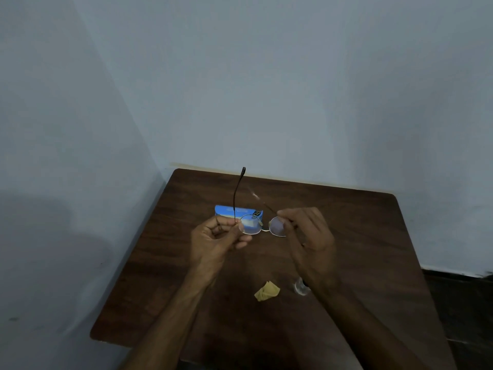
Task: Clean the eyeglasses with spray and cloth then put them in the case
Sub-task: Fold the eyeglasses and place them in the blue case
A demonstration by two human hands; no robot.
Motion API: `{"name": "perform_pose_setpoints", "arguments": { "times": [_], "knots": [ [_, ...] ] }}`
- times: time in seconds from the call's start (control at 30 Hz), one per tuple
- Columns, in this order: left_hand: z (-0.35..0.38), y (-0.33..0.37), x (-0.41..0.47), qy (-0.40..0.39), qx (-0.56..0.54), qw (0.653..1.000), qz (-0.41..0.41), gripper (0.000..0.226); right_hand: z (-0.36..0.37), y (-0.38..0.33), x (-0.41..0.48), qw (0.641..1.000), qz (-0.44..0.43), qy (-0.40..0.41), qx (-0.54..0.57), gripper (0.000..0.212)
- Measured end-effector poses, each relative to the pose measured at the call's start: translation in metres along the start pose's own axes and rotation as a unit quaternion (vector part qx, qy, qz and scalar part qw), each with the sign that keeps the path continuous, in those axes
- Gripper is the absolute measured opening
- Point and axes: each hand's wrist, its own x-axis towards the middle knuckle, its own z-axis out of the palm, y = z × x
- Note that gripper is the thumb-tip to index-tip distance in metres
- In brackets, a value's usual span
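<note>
Gold-rimmed eyeglasses are pinched at both ends by the left hand and right hand; print on the blue case is blurred.

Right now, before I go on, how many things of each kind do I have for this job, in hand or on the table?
Eyeglasses: 1, held between the left hand and the right hand
Blue case: 1
Yellow cloth: 1
Clear spray bottle: 1, partly hidden by the right forearm
Total: 4
</note>
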Motion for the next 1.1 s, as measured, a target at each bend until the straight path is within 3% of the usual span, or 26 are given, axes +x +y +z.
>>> {"name": "perform_pose_setpoints", "arguments": {
  "times": [0.1,0.27,0.47,0.67,0.77,0.93,1.03,1.1],
  "knots": [
    [0.006,0.001,0.001,0.0,-0.018,1.0,-0.001,0.008,0.002,0.013,-0.003,0.994,-0.058,-0.065,-0.063,0.016],
    [0.014,0.001,0.005,0.008,-0.019,1.0,0.007,0.011,-0.001,0.016,-0.002,0.985,-0.107,-0.07,-0.115,0.026],
    [0.019,0.001,0.01,0.005,-0.013,1.0,0.012,0.013,-0.01,0.02,0.004,0.98,-0.098,-0.123,-0.122,0.029],
    [0.027,-0.001,0.015,-0.004,0.001,1.0,-0.018,0.012,-0.037,-0.019,0.04,0.978,-0.174,-0.008,-0.111,0.024],
    [0.031,0.001,0.014,-0.031,0.01,0.999,-0.03,0.011,-0.042,-0.044,0.068,0.962,-0.229,-0.03,-0.145,0.033],
    [0.031,0.008,0.012,-0.059,0.01,0.997,-0.045,0.009,-0.046,-0.02,0.092,0.95,-0.224,-0.135,-0.171,0.06],
    [0.024,0.01,0.01,-0.063,-0.001,0.996,-0.059,0.009,-0.055,-0.004,0.086,0.968,-0.166,-0.125,-0.141,0.043],
    [0.02,0.011,0.008,-0.063,-0.013,0.996,-0.069,0.009,-0.056,0.005,0.078,0.975,-0.139,-0.125,-0.118,0.043]
  ]
}}
